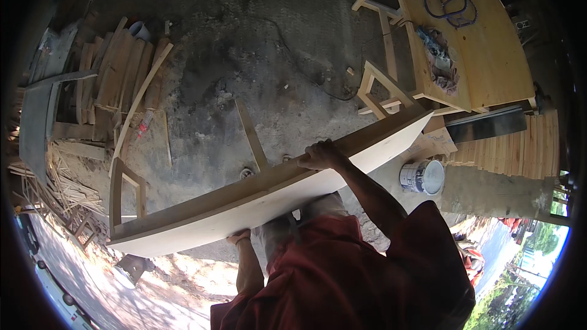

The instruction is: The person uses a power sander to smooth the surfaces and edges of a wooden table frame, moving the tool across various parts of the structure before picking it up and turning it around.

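A long pale wooden table [269, 198], tipped on its side, stretches across in front of my body. Its leg frames [141, 198] stick out away from me at both ends, and a narrow wooden strip [249, 131] juts from its middle. My right hand [322, 156] is closed over its upper edge, right of the middle. Lower down, my left hand [239, 236] grips the near edge, with its fingertips partly hidden by the board.
On the right stands a wooden workbench [489, 43] with blue tubing and crumpled cloth on top. A paint bucket [431, 177] sits near the table's right end. Stacked planks [119, 67] and thin scrap sticks [58, 198] lie left. A dark cord [287, 52] crosses the concrete floor.
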Available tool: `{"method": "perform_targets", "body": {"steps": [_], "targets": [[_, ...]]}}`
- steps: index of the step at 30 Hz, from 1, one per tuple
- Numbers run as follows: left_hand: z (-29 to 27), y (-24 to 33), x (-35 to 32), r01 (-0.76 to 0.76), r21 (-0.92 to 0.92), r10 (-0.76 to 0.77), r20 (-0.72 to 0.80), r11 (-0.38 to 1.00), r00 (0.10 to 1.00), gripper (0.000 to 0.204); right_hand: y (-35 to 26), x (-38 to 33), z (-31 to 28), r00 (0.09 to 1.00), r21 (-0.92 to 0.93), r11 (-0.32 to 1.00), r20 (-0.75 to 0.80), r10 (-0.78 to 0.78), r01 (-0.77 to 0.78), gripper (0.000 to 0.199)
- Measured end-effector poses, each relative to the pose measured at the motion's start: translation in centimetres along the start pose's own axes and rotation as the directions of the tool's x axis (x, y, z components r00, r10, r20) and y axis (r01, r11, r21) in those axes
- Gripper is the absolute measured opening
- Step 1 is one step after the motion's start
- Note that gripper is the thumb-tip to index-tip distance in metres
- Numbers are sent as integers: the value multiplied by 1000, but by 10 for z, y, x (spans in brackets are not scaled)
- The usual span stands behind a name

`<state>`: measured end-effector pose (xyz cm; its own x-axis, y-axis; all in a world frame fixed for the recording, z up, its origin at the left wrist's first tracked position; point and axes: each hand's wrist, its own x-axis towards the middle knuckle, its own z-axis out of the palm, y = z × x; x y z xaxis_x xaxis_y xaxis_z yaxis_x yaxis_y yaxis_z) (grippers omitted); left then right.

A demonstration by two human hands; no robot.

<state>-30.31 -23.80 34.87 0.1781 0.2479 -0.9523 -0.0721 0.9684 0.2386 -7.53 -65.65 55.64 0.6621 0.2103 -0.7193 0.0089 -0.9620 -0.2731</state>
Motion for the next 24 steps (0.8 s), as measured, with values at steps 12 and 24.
{"method": "perform_targets", "body": {"steps": [12,24], "targets": [[5,54,46,19,166,-10,-60,986,998,60,-4,27,61,984,146,976,107,144,-159,71],[46,-22,150,120,176,-110,-64,977,992,68,44,108,93,988,39,988,-32,152,-151,58]]}}
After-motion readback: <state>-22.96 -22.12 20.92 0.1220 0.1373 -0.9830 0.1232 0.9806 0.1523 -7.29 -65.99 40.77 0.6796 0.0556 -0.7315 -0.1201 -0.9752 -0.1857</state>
